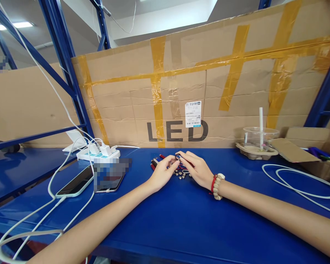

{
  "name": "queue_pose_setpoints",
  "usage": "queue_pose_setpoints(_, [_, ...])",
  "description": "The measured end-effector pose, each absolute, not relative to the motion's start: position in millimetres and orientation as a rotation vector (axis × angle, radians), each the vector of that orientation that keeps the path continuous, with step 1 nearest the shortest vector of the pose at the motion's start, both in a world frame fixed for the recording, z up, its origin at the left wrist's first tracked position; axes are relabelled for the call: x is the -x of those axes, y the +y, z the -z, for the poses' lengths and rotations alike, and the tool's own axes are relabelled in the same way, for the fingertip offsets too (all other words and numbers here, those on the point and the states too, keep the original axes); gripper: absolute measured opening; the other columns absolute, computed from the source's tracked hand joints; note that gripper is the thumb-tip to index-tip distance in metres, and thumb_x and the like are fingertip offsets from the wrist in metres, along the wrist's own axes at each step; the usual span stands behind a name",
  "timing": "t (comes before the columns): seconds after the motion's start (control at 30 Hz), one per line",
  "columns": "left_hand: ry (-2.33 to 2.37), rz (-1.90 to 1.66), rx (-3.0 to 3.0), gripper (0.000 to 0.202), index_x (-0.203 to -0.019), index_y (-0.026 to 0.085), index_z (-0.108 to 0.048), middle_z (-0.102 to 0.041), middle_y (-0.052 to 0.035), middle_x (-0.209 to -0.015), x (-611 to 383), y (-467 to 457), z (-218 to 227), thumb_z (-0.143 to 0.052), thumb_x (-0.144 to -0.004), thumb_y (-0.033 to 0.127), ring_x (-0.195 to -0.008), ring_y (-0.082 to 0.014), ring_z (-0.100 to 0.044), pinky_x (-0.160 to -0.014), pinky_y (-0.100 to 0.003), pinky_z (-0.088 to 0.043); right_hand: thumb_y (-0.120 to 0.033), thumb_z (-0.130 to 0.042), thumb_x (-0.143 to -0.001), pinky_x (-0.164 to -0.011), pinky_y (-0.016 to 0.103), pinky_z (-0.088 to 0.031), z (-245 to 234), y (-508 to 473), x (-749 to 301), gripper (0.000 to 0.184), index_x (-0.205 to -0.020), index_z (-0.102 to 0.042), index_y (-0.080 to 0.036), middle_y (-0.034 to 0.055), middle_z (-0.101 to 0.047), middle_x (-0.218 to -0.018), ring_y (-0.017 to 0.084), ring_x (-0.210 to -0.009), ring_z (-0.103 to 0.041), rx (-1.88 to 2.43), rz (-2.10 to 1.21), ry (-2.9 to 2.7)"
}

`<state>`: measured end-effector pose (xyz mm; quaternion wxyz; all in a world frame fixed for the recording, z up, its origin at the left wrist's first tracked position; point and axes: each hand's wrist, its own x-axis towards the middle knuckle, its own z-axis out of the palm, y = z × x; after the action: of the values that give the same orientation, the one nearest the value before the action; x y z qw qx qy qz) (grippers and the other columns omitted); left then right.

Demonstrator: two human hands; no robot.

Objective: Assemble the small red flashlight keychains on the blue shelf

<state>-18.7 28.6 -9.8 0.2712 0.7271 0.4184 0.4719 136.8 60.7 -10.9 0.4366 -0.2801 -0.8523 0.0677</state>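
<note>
My left hand [162,171] and my right hand [195,168] meet over the middle of the blue table [181,216]. Between their fingertips they pinch a small dark ring-shaped part [177,157]. Several small round metal pieces [180,173] lie on the table just under the hands. Red and black wire leads [155,162] lie to the left of my left hand. A bead bracelet [217,186] sits on my right wrist.
A white power strip [98,154] with plugs and white cables [57,190] sits at the left, with two phones [74,182] beside it. A clear plastic cup with a straw [260,138] stands at the right on a pulp tray. A taped cardboard sheet [209,84] forms the back wall.
</note>
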Motion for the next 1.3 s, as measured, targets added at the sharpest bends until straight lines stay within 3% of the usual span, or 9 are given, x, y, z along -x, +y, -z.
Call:
queue_pose_setpoints(0.3, [1.108,-1.135,-2.030,0.022,-0.078,0.014,-0.056,-0.056,-0.0031,-0.076,13.2,21.9,7.6,-0.051,-0.077,0.035,-0.069,-0.0125,-0.047,-0.064,-0.023,-0.038,-0.033,-0.029,-0.091,-0.069,0.025,-0.042,12.6,63.4,-137.3,0.035,-0.111,-0.055,-0.021,0.0041,-0.056,-0.084,0.014,-0.075,-0.054,0.739,-0.181,-2.110])
queue_pose_setpoints(0.6, [1.535,-1.376,-2.094,0.019,-0.065,0.016,-0.051,-0.048,0.0013,-0.067,37.3,35.2,-3.3,-0.045,-0.078,0.029,-0.063,-0.0107,-0.045,-0.060,-0.023,-0.036,-0.031,-0.028,-0.091,-0.067,0.025,-0.042,12.3,62.8,-137.9,0.034,-0.109,-0.057,-0.029,0.0007,-0.061,-0.094,0.015,-0.084,-0.058,0.919,-0.135,-2.167])
queue_pose_setpoints(0.8, [1.733,-1.222,-2.277,0.011,-0.075,0.019,-0.061,-0.052,-0.0012,-0.076,47.2,48.9,9.0,-0.057,-0.070,0.028,-0.073,-0.0140,-0.050,-0.067,-0.026,-0.041,-0.027,-0.031,-0.089,-0.072,0.027,-0.043,13.8,62.9,-137.3,0.031,-0.109,-0.055,-0.029,-0.0013,-0.061,-0.103,0.015,-0.089,-0.058,0.960,-0.120,-2.145])
queue_pose_setpoints(1.0, [1.597,-1.195,-2.347,0.018,-0.083,0.022,-0.065,-0.057,-0.0025,-0.083,46.5,48.6,9.1,-0.061,-0.071,0.035,-0.081,-0.0166,-0.052,-0.072,-0.027,-0.042,-0.026,-0.031,-0.088,-0.061,0.026,-0.040,10.8,61.1,-137.2,0.030,-0.108,-0.053,-0.029,-0.0017,-0.065,-0.085,0.016,-0.075,-0.060,1.091,-0.143,-2.177])
queue_pose_setpoints(1.13, [1.612,-1.304,-2.213,0.017,-0.090,0.021,-0.064,-0.061,-0.0033,-0.088,51.7,49.3,3.0,-0.053,-0.078,0.028,-0.081,-0.0158,-0.056,-0.076,-0.027,-0.042,-0.025,-0.028,-0.089,-0.061,0.026,-0.037,10.2,62.5,-137.2,0.031,-0.108,-0.052,-0.030,-0.0028,-0.065,-0.080,0.016,-0.075,-0.060,1.129,-0.167,-2.172])
queue_pose_setpoints(1.23, [1.756,-1.294,-2.197,0.021,-0.092,0.019,-0.063,-0.062,-0.0053,-0.097,59.6,52.7,1.8,-0.045,-0.083,0.025,-0.093,-0.0187,-0.056,-0.086,-0.032,-0.038,-0.026,-0.028,-0.088,-0.060,0.026,-0.037,11.1,63.5,-137.4,0.031,-0.107,-0.052,-0.029,-0.0030,-0.064,-0.075,0.017,-0.074,-0.060,1.151,-0.179,-2.164])
queue_pose_setpoints(1.3, [1.861,-1.185,-2.244,0.028,-0.103,0.019,-0.059,-0.059,-0.0076,-0.109,64.8,54.7,3.5,-0.042,-0.084,0.030,-0.106,-0.0227,-0.050,-0.093,-0.038,-0.032,-0.026,-0.029,-0.088,-0.063,0.027,-0.038,11.8,63.5,-137.8,0.030,-0.106,-0.053,-0.028,-0.0024,-0.065,-0.083,0.017,-0.079,-0.060,1.134,-0.174,-2.149])
